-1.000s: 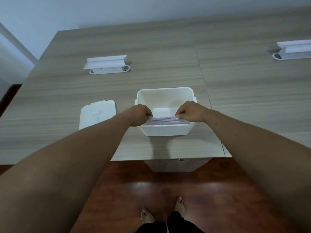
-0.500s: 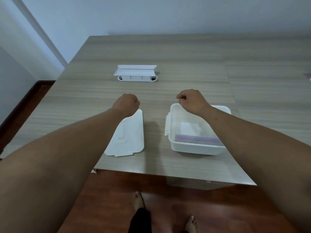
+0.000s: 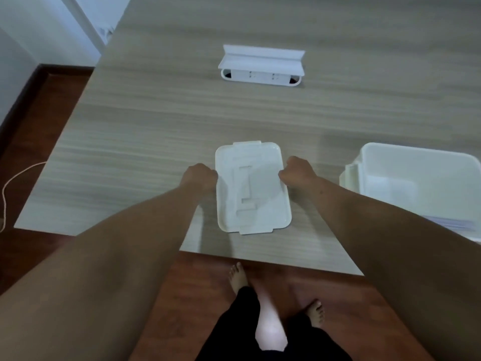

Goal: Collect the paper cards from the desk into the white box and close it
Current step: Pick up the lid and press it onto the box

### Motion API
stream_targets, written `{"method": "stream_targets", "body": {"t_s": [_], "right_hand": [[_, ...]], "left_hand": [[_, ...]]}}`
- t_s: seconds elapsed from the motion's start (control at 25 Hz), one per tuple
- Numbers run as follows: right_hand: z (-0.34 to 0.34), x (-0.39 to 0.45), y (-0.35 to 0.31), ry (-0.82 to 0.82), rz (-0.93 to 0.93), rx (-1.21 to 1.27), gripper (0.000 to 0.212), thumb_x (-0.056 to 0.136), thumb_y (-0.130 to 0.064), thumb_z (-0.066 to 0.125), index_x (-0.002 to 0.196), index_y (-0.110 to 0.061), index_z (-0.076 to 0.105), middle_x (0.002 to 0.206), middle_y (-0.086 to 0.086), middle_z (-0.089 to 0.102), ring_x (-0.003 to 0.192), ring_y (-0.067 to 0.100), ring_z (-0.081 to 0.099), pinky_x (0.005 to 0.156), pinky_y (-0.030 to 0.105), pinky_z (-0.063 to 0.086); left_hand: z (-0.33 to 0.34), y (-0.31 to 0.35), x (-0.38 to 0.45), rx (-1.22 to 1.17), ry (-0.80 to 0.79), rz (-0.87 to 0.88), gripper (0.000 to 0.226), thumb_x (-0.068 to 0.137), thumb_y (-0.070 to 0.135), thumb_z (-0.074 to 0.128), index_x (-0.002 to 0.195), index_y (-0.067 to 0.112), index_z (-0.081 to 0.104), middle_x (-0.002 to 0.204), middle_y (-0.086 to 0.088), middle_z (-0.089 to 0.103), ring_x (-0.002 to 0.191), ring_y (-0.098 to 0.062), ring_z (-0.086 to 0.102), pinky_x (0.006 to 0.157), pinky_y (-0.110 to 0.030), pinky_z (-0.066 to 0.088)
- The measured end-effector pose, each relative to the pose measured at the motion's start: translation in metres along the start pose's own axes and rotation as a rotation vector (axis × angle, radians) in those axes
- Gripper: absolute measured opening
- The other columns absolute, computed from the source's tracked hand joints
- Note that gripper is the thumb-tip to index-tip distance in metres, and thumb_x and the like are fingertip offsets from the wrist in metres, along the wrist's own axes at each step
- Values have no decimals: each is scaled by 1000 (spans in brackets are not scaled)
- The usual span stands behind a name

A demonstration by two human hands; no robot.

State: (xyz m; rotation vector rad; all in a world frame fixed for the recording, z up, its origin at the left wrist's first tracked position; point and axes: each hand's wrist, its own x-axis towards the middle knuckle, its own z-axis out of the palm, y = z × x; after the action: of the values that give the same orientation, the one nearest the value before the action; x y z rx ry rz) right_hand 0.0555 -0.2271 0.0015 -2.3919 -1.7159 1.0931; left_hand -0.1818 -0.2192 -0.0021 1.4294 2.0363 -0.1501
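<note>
The white lid [image 3: 252, 188] lies flat on the wooden desk [image 3: 156, 121], near its front edge. My left hand [image 3: 200, 175] is curled against the lid's left edge and my right hand [image 3: 296, 170] against its right edge, both gripping it. The open white box [image 3: 416, 149] stands to the right, apart from the lid. A stack of paper cards [image 3: 453, 222] lies inside along its near wall, partly hidden by my right forearm. No loose cards show on the desk.
A white pop-up power socket unit [image 3: 261, 66] stands farther back on the desk. The desk's front edge runs just below the lid, with the wooden floor and my bare feet [image 3: 238, 277] beneath. A pale cord [image 3: 5, 194] lies on the floor at left.
Both hands left the cards in the box and moved left to the lid, closing on its two side edges. The view swung left, so the box now sits at the right edge.
</note>
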Motion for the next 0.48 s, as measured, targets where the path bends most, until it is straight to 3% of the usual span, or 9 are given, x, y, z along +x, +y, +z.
{"method": "stream_targets", "body": {"t_s": [0.08, 0.16, 0.24, 0.32, 0.4, 0.48], "right_hand": [[22, 3, 2, -19, 98, 133, 6, 78, -8, 48, 74, -8, 52, 79, 8, 56, 76, 30, 54, 50, 26, 35], [35, 7, 3, 32, 195, 353, 13, 73, -4, 46, 62, -10, 44, 67, 4, 50, 70, 28, 50, 51, 25, 35], [34, 7, 2, 53, 255, 518, 9, 72, -3, 46, 65, -6, 52, 70, 6, 57, 70, 28, 56, 52, 27, 43], [23, 7, 2, 43, 263, 641, 17, 73, -5, 50, 79, -1, 65, 83, 11, 71, 76, 32, 69, 63, 38, 60], [1, 4, -1, 62, 255, 767, 22, 77, -5, 56, 92, -1, 70, 92, 15, 74, 81, 33, 72, 70, 45, 61], [-32, -3, -2, 107, 228, 889, 18, 82, -3, 59, 97, 1, 70, 94, 17, 72, 81, 33, 70, 64, 39, 60]], "left_hand": [[25, -12, 2, -97, -31, 1, 21, 84, 21, 49, 88, 5, 61, 101, -16, 69, 81, -32, 58, 69, -31, 44], [42, -17, 2, -206, -4, -14, 25, 85, 14, 46, 102, 2, 59, 106, -14, 68, 87, -34, 60, 69, -32, 42], [43, -16, 2, -298, 40, -43, 28, 86, 9, 44, 109, 2, 58, 109, -14, 66, 95, -35, 62, 71, -32, 41], [32, -10, 3, -376, 67, -21, 26, 88, 11, 43, 109, 6, 59, 105, -10, 65, 100, -33, 63, 72, -31, 42], [13, 1, 3, -455, 87, 38, 25, 90, 14, 44, 108, 11, 60, 101, -3, 63, 95, -27, 61, 74, -30, 44], [-10, 22, -2, -458, 122, 167, 28, 92, 14, 44, 112, 13, 62, 101, -1, 61, 90, -21, 55, 79, -27, 42]]}}
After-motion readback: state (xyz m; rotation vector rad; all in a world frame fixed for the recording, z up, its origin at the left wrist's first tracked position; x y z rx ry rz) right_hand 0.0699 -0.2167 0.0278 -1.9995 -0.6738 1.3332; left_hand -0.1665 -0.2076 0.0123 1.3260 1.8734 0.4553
